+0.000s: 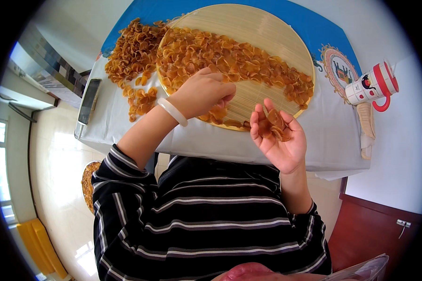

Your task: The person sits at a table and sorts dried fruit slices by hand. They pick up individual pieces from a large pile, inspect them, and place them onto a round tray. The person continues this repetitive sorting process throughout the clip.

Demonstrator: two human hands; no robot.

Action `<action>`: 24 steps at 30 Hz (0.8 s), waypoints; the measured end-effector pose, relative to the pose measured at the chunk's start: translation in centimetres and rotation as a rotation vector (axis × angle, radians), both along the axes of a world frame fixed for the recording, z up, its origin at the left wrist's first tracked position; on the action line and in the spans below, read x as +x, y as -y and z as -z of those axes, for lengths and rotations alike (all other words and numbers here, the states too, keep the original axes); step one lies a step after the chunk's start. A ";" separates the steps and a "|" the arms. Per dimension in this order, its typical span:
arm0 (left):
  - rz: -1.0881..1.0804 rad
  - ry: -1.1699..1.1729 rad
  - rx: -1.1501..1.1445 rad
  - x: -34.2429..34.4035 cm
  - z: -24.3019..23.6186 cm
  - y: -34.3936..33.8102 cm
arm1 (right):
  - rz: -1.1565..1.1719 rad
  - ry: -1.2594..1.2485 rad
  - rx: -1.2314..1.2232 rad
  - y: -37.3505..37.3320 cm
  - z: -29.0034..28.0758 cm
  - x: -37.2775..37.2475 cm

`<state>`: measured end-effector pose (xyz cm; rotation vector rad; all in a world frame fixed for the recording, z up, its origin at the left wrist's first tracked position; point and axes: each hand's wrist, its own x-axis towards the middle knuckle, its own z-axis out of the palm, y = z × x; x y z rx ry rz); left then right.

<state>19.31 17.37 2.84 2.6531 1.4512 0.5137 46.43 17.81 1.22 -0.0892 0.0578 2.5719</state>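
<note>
A round woven bamboo tray [262,96] with a yellow rim lies on the table. Thin, curled, amber-brown round slices [229,58] cover a wide band across it, with some more by its near left edge. Over the near left part of the tray, my left hand [205,92] is closed with its fingers curled down; whatever it pinches is hidden under them. My right hand [280,140] is turned palm up just off the tray's near right edge, cupped round several brown slices [273,126]. Left of the tray, a loose heap of slices [138,49] spreads over the tablecloth.
A phone [89,101] lies at the table's left edge. On the right are a round patterned mat [338,70], a red and white mug [373,86] and a beige cloth-like item [365,124]. On the floor at left stands a container [90,185] of brown pieces.
</note>
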 end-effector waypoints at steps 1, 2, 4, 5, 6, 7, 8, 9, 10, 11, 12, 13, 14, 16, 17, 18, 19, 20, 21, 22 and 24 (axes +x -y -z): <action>0.002 0.005 0.004 0.0 0.1 0.0 | -0.001 -0.003 -0.002 0.0 0.0 0.0; 0.001 0.001 0.008 0.0 0.0 0.0 | 0.001 0.003 -0.004 0.0 0.0 0.0; -0.001 -0.008 0.016 0.1 -0.2 0.1 | 0.004 0.016 -0.009 0.0 0.0 0.0; -0.002 -0.005 0.015 0.1 -0.3 0.2 | 0.002 0.014 -0.003 0.0 0.0 0.0; -0.003 -0.002 0.014 0.1 -0.4 0.2 | 0.000 0.013 0.003 0.0 0.1 -0.1; -0.003 0.001 0.013 0.1 -0.5 0.3 | -0.002 0.012 0.009 0.0 0.1 -0.2; -0.013 -0.002 0.021 0.1 -0.7 0.3 | -0.004 0.015 0.013 0.0 0.1 -0.2; -0.023 -0.005 0.030 0.1 -1.1 0.5 | -0.007 0.018 0.016 0.0 0.1 -0.3; -0.034 -0.008 0.038 0.2 -1.4 0.7 | -0.009 0.021 0.019 0.1 0.1 -0.3; -0.043 0.007 0.046 0.2 -1.7 0.8 | -0.008 0.039 0.026 0.1 0.1 -0.3; -0.053 0.021 0.053 0.3 -2.0 1.0 | -0.007 0.056 0.033 0.1 0.2 -0.3; -0.062 0.036 0.061 0.4 -2.3 1.2 | -0.006 0.073 0.039 0.1 0.2 -0.2; -0.077 0.084 0.069 0.6 -2.8 1.5 | -0.001 0.091 0.038 0.2 0.2 -0.2; -0.106 0.180 0.084 1.0 -4.0 2.1 | 0.010 0.127 0.035 0.4 -0.1 -0.5; -0.114 0.219 0.068 1.4 -4.5 2.4 | 0.010 0.150 0.028 0.5 -0.4 -0.7; -0.123 0.257 0.051 1.8 -4.8 2.8 | 0.010 0.173 0.020 0.7 -0.8 -1.0; -0.131 0.295 0.034 2.1 -5.0 3.0 | 0.011 0.196 0.012 0.9 -1.1 -1.2; -0.074 0.295 0.056 2.3 -5.0 3.1 | 0.002 0.219 0.022 1.1 -1.3 -1.4; -0.017 0.296 0.079 2.5 -5.0 3.3 | -0.007 0.243 0.032 1.2 -1.5 -1.7; 0.039 0.296 0.102 2.8 -5.0 3.4 | -0.016 0.266 0.042 1.3 -1.6 -1.7; 0.101 0.308 0.045 3.7 -5.3 3.8 | -0.056 0.248 0.048 1.3 -1.2 -1.6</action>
